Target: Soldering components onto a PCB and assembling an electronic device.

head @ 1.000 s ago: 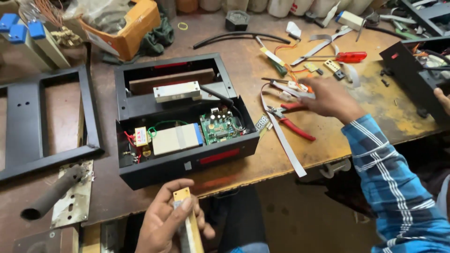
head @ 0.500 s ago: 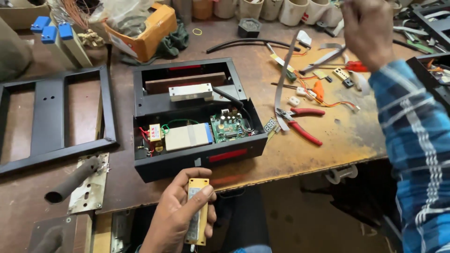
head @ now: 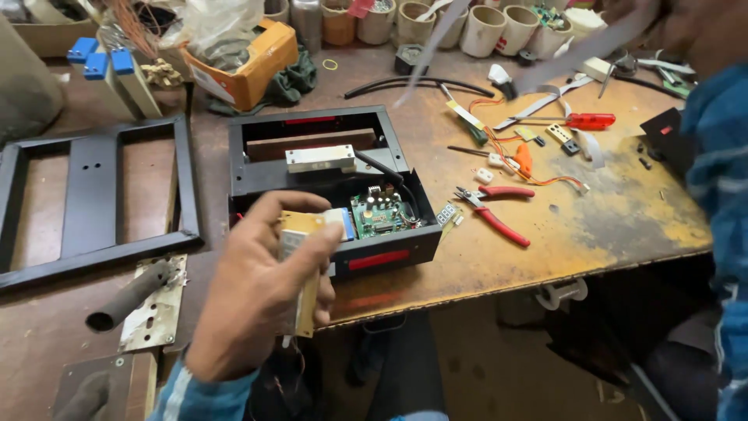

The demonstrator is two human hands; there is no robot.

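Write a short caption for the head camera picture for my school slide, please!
Left hand grips a small yellow circuit board above an open black electronics box on a workbench.

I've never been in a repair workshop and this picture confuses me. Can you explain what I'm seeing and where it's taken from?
The camera sits on a person's head and looks down at a worn workbench. No machine here, only bare hands. The left hand grips a narrow yellow circuit board. The right arm, in a blue checked sleeve, is raised at the right edge; its hand is blurred. On the bench lie an open black box with a green circuit board inside, red-handled pliers and a black metal frame.
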